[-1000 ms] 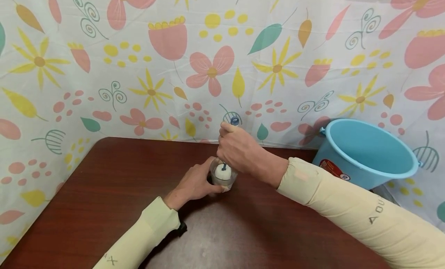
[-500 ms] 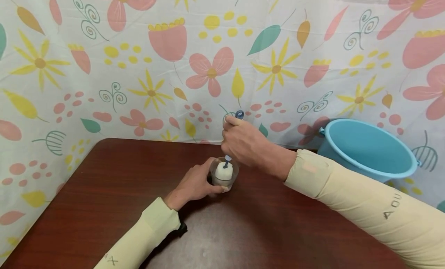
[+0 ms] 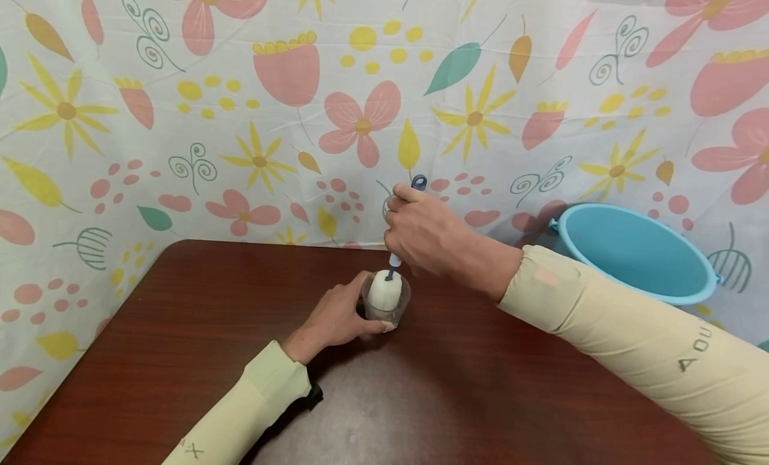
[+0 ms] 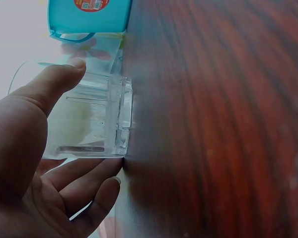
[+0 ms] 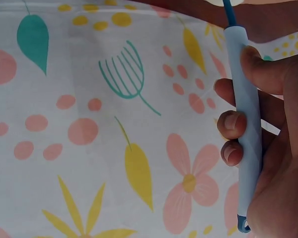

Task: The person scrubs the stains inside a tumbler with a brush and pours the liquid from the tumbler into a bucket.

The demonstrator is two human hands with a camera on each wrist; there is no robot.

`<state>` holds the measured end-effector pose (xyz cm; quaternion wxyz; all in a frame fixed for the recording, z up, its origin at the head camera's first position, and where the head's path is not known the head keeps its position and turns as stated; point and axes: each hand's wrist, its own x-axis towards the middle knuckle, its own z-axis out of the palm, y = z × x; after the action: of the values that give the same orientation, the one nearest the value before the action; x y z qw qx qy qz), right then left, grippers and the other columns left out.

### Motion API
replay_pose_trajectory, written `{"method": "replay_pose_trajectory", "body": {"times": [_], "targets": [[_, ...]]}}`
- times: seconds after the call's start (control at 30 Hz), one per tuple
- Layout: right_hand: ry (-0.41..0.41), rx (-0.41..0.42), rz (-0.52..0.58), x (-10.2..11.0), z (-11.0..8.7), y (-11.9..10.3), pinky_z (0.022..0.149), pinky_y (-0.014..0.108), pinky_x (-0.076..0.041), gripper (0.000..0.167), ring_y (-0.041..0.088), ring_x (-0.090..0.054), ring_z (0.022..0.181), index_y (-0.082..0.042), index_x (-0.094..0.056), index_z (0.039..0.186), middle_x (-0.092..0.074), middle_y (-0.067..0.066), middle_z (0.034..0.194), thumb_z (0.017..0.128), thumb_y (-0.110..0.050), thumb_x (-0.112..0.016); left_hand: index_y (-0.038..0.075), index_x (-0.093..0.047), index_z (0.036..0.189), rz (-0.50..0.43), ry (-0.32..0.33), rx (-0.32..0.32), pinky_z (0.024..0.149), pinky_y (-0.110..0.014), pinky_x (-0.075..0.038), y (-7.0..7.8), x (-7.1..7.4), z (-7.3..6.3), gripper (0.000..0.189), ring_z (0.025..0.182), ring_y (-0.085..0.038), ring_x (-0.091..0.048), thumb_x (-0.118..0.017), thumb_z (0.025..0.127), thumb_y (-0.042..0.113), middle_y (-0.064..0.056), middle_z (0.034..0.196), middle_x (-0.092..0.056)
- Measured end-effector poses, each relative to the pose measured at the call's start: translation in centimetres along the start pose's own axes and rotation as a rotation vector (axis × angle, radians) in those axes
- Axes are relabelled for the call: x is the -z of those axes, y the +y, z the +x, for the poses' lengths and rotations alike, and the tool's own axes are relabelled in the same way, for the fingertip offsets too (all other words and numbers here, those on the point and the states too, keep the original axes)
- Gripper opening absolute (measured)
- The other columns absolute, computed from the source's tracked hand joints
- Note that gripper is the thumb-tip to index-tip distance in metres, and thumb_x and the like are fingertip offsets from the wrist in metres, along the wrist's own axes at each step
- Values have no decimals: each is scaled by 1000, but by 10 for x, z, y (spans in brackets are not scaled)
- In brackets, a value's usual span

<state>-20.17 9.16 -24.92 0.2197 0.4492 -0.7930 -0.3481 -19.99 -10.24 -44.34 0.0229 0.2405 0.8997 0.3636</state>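
A clear cup (image 3: 405,303) stands on the brown table, with my left hand (image 3: 336,315) gripping its side. In the left wrist view the thumb lies along one side of the cup (image 4: 84,116) and the fingers lie along the other. My right hand (image 3: 426,235) holds a sponge bottle brush by its pale blue handle (image 5: 248,114), fingers curled round it. The brush's white sponge head (image 3: 384,290) is partly inside the cup, its top rising above the rim. The brush leans slightly, and its dark blue loop end (image 3: 419,182) sticks up above the right hand.
A light blue bucket (image 3: 637,251) stands at the right, beyond the right forearm. Behind the brown table (image 3: 180,318) hangs a white cloth (image 3: 360,58) printed with flowers and leaves.
My right hand has moved up and slightly right, drawing the sponge head higher in the cup. The left hand and the cup have stayed in place.
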Motion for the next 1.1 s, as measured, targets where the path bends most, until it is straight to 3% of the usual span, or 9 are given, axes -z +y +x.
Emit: {"method": "replay_pose_trajectory", "body": {"times": [0.27, 0.7, 1.1], "targets": [[8, -2, 2, 2, 0, 4, 96, 43, -31, 25, 25, -53, 79, -18, -58, 61, -54, 3, 68, 84, -19, -68, 22, -50, 149, -4, -7, 5, 85, -34, -55, -1, -2, -1, 86, 101, -9, -68, -91, 80, 53, 8, 115, -72], [-49, 32, -95, 12, 1, 8, 96, 43, -28, 29, 25, -54, 80, -20, -58, 61, -59, 4, 70, 89, -20, -66, 23, -49, 152, 12, -4, -21, 87, -35, -55, 2, -1, -1, 85, 106, -11, -68, -91, 83, 49, 6, 123, -71], [-78, 39, -110, 19, -4, 11, 94, 43, -28, 31, 25, -53, 78, -19, -56, 60, -61, 5, 68, 89, -22, -67, 26, -54, 143, 37, 23, -27, 85, -36, -56, 0, 0, 0, 77, 105, -12, -69, -92, 81, 50, 5, 120, -73]]}}
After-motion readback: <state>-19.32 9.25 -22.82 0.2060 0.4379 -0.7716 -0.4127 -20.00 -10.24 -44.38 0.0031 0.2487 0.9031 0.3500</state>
